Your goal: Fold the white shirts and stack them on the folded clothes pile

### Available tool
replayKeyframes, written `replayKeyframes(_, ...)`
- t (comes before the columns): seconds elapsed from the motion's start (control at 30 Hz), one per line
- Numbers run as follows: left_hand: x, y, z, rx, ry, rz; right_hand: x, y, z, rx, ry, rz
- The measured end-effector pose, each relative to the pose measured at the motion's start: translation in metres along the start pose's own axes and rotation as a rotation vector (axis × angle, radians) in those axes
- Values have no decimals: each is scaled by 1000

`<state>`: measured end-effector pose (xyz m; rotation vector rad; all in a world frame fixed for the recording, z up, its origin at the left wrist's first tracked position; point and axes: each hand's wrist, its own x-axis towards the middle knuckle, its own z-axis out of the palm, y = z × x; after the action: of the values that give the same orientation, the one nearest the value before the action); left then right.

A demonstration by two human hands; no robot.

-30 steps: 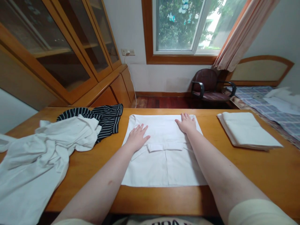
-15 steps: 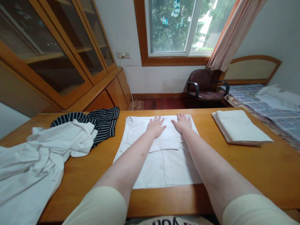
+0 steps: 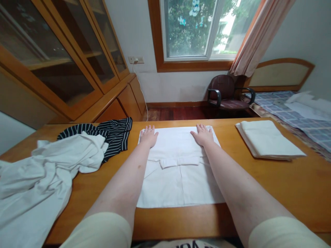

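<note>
A white garment (image 3: 178, 165) lies flat and partly folded on the wooden table (image 3: 284, 186) in front of me. My left hand (image 3: 149, 135) rests palm down on its far left corner, fingers stretched out. My right hand (image 3: 203, 134) lies flat near its far right corner, fingers spread. Neither hand grips anything. Both forearms reach across the cloth.
A heap of crumpled white clothes (image 3: 38, 175) and a black striped garment (image 3: 108, 132) lie at the left. A folded white stack (image 3: 267, 139) sits at the right. Beyond the table stand a dark armchair (image 3: 224, 93), a bed (image 3: 297, 110) and wooden cabinets (image 3: 64, 62).
My left hand slid from the middle of the garment's far edge out to its far left corner. My right hand stayed almost in place.
</note>
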<state>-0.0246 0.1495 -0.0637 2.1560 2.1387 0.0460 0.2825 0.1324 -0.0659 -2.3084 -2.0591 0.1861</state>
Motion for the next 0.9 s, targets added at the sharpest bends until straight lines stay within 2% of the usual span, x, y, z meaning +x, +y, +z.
replayKeyframes(0.13, 1, -7, -1, 5, -7, 17, 3, 6, -1, 1, -7, -5)
replayKeyframes(0.33, 1, -14, 2, 14, 29, -26, 11, 41, -5, 31, -5, 113)
replayKeyframes(0.43, -1, -14, 3, -6, 117, -31, 12, 52, -6, 82, 74, 159)
replayKeyframes(0.53, -4, -16, 5, -59, 269, -140, 11, 54, -6, 150, 198, 225)
replayKeyframes(0.6, -5, -18, 6, -97, 330, -216, 10, 53, -7, 179, 238, 245)
replayKeyframes(0.77, -2, -21, 5, -157, 311, -245, 10, 55, -9, 200, 267, 214)
replayKeyframes(0.9, -1, -25, 0, -215, 357, -255, 11, 61, -11, 252, 301, 205)
